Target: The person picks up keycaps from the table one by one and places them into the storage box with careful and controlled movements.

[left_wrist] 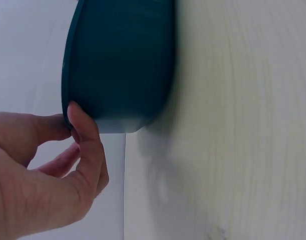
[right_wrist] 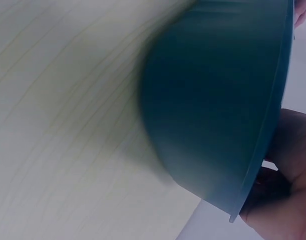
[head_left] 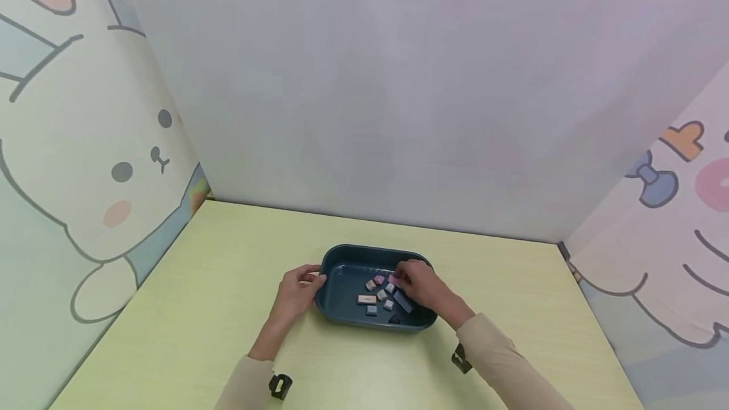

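A dark teal tub (head_left: 347, 320) with rounded corners stands on the table. My left hand (head_left: 296, 293) pinches its left rim between thumb and fingers; the left wrist view shows this grip on the rim (left_wrist: 65, 85) closely. Reaching over the tub's right side, my right hand (head_left: 420, 282) has curled fingers and pinches a pink block (head_left: 393, 279). In the right wrist view, the tub wall (right_wrist: 213, 100) hides those fingertips. Around them lie several small pale and pink cubes, a long grey-blue block (head_left: 403, 302), a cream block (head_left: 367, 300), a blue block (head_left: 371, 310) and a dark piece (head_left: 394, 319).
The pale yellow table (head_left: 228, 258) extends around the tub. A light curtain-like wall (head_left: 364, 93) stands behind it, with cartoon-printed panels to the left and right. Black bands (head_left: 280, 386) are at both wrists by the beige sleeves.
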Demonstrator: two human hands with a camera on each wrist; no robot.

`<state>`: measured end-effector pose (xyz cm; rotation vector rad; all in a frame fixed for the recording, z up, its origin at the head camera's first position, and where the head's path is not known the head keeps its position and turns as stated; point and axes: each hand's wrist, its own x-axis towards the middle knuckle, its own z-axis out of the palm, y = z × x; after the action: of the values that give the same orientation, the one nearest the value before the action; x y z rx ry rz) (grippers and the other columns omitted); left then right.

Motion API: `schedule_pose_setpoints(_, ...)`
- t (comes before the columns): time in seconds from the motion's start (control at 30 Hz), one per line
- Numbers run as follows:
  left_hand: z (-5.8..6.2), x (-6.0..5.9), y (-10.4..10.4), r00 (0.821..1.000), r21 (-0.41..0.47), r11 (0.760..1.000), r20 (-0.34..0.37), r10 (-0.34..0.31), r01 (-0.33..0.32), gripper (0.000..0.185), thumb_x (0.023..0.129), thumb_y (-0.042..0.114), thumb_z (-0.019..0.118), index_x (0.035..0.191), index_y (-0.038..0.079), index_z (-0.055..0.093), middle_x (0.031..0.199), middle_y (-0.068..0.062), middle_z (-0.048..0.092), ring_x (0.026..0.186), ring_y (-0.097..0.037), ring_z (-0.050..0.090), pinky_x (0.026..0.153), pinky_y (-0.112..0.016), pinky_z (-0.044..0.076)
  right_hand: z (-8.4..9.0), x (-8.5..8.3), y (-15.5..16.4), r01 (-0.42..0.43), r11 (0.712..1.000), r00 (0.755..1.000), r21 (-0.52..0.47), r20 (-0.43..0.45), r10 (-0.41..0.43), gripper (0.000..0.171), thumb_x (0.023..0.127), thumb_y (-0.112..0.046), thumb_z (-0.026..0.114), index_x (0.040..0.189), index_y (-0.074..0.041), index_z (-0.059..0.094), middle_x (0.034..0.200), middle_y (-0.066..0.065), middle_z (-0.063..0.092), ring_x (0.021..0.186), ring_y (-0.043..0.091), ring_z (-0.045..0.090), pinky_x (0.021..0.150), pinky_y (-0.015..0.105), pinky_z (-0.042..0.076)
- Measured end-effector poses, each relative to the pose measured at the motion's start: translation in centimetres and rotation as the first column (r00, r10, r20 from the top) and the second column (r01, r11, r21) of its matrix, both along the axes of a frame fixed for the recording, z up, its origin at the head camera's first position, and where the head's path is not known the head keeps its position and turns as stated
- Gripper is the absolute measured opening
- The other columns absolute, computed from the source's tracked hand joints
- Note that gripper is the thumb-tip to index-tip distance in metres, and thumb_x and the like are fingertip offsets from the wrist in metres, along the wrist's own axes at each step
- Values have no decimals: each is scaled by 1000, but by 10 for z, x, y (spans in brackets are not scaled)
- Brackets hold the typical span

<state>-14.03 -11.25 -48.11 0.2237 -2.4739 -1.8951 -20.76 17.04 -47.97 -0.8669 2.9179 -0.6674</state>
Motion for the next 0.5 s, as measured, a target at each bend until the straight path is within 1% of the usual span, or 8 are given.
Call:
schedule_pose_setpoints(0.37,1,-2,0,999,-37,999,24,21,-20,29,98,7,67,124,-7,68,93,-14,67,76,-31,68,57,-28,54,4,6,3,11,1000,998,-17,-64,-12,7,91,1,73,97,-2,73,88,6,67,78,16,58,72,36,55)
schedule_pose_setpoints(0.5,2,-1,-1,1000,-56,998,22,22,-21,30,98,7,67,124,-8,67,95,-15,68,79,-32,69,57,-29,54,5,7,5,31,999,998,-22,-58,-33,7,91,-2,74,97,-4,73,87,3,66,76,14,55,70,34,54)
